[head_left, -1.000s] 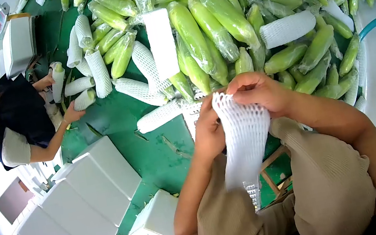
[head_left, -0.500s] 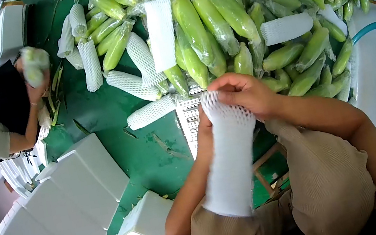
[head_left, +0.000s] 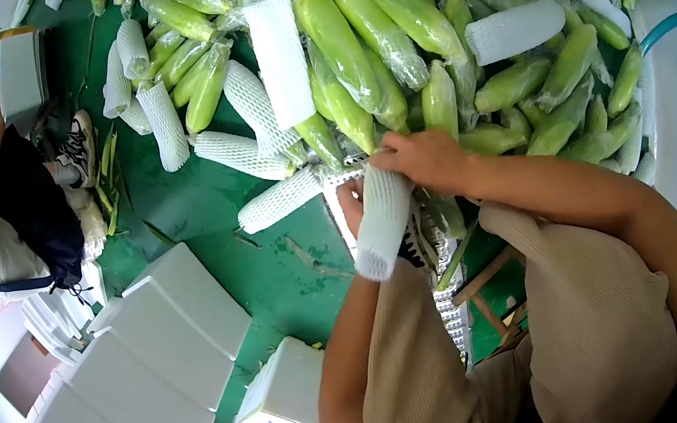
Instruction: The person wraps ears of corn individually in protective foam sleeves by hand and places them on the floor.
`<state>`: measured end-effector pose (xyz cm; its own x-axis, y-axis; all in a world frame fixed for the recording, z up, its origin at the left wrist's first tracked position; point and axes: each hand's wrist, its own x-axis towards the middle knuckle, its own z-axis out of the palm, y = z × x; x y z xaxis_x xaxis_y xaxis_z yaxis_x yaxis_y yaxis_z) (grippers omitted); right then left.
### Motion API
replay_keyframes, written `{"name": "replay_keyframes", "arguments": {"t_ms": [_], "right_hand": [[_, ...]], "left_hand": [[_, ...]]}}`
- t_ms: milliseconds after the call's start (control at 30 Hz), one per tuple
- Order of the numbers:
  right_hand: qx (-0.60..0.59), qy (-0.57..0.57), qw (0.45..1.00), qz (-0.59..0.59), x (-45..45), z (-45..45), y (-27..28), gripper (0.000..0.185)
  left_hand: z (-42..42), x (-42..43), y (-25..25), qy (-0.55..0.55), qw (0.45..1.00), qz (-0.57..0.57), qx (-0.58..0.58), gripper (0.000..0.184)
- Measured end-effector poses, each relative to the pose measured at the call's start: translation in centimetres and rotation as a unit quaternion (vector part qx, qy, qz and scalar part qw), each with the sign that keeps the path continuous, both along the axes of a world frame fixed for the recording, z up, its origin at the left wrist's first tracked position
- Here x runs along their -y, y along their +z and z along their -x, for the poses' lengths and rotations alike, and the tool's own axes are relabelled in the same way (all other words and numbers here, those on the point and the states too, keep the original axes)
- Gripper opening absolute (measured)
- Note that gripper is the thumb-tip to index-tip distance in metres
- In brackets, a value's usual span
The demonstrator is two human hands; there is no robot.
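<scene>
Foam sleeve [head_left: 384, 223] raised; right hand [head_left: 420, 161] grips top; left hand [head_left: 351, 207] beside, grip unclear.

From right hand [head_left: 425, 162]: corn pile [head_left: 330, 36] blocked 11–2 o'clock, knees [head_left: 587, 285] 5–6. Gap ran at 8 over floor [head_left: 275, 263], between sleeved corn [head_left: 278, 202] and boxes [head_left: 166, 314].

From here, left hand [head_left: 351, 207] mostly hidden behind the foam sleeve [head_left: 383, 220] – fingertips can't be made out. Right hand [head_left: 425, 162] covers the sleeve's upper end. Corn pile [head_left: 379, 32] runs off the top edge; trousers [head_left: 590, 303] cut at the bottom. Perforated metal surface [head_left: 451, 318] partly blocked by the legs. Co-worker [head_left: 13, 214]: head blurred. Stuff behind, far left – too small to tell.
</scene>
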<state>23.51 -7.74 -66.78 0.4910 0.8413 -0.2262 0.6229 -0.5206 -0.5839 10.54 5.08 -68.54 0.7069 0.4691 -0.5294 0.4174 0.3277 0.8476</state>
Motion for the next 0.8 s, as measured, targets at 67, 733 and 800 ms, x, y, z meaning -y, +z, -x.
{"name": "replay_keyframes", "arguments": {"t_ms": [67, 733, 800], "right_hand": [[0.089, 0.039, 0.995, 0.02, -0.7, 0.0, -1.5, 0.018], [-0.338, -0.192, 0.911, -0.137, -4.0, -1.8, -0.3, 0.023], [-0.397, -0.232, 0.871, -0.171, -3.1, -2.4, -0.2, 0.028]], "left_hand": [[-1.4, -1.2, -0.4, -0.213, 0.905, -0.363, -0.064, 0.035], [-8.0, -10.1, -0.9, -0.039, 0.869, -0.493, 0.011, 0.061], [-12.6, -10.9, -2.1, -0.103, 0.85, -0.516, -0.016, 0.076]]}}
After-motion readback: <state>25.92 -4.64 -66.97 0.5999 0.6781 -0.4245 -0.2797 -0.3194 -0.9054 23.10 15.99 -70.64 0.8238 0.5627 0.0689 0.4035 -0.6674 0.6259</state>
